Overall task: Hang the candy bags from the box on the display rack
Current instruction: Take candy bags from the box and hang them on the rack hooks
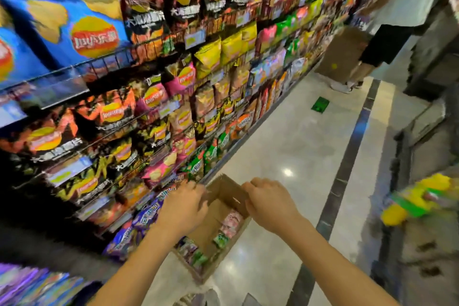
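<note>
A brown cardboard box (211,233) stands open on the shiny floor beside the bottom shelf. Small pink and green candy bags (227,230) lie inside it along the right wall, and more lie at its near end. My left hand (183,206) grips the box's left flap with curled fingers. My right hand (269,202) grips the right flap the same way. The display rack (149,97) fills the left side, its wire shelves packed with snack bags. The whole view is motion-blurred.
A second person (387,40) stands far up the aisle beside a large cardboard box (341,53). A green packet (320,104) lies on the floor. Grey shelving (427,119) with yellow-green goods (419,199) lines the right side. Purple bags (139,226) fill the lowest shelf.
</note>
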